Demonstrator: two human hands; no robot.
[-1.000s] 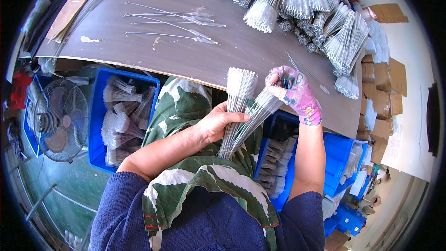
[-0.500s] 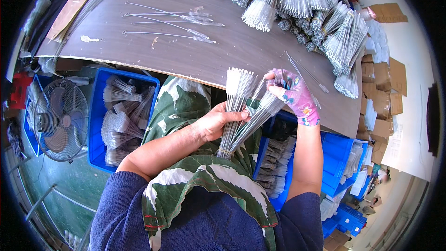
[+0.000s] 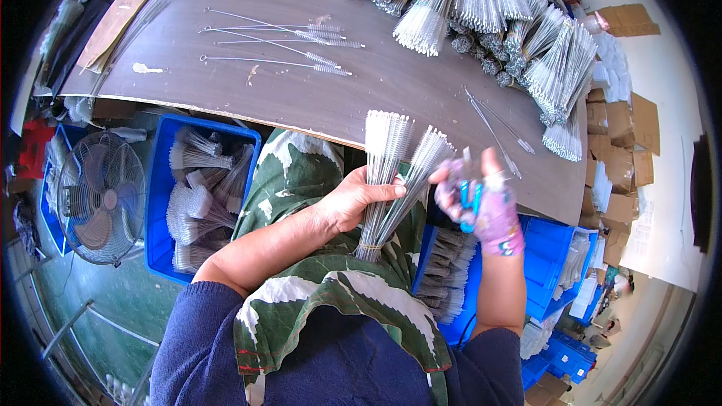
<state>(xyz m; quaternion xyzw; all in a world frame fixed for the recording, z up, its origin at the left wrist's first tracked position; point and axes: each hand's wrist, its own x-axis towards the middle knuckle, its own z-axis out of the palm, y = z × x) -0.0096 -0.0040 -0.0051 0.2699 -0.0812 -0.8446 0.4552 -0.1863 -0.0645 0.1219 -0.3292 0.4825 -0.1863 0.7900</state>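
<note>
My bare left hand (image 3: 359, 199) is closed around a bundle of thin wire tube brushes (image 3: 388, 143), white bristles up, wire ends tied together at the bottom. The bundle splits in two above my thumb, a thicker upright part and a part leaning right. Just right of it is my right hand (image 3: 481, 207), in a pink floral fingerless glove, slightly blurred by motion. A small tool with bright blue handles (image 3: 471, 205) lies in its palm, fingers curled about it and thumb up; its working end is not clear.
On the brown table (image 3: 301, 105) lie several loose tube brushes (image 3: 316, 60), two more brushes (image 3: 498, 129) at right and large brush bundles (image 3: 489, 0) at the back. Blue bins (image 3: 162, 233) of brushes stand below the edge. A fan (image 3: 105, 195) stands at left.
My right hand has moved down and turned from the leaning brushes' tips, bringing the blue handles into view. The leaning brushes have swung more upright, nearer the others. My left hand keeps its grip.
</note>
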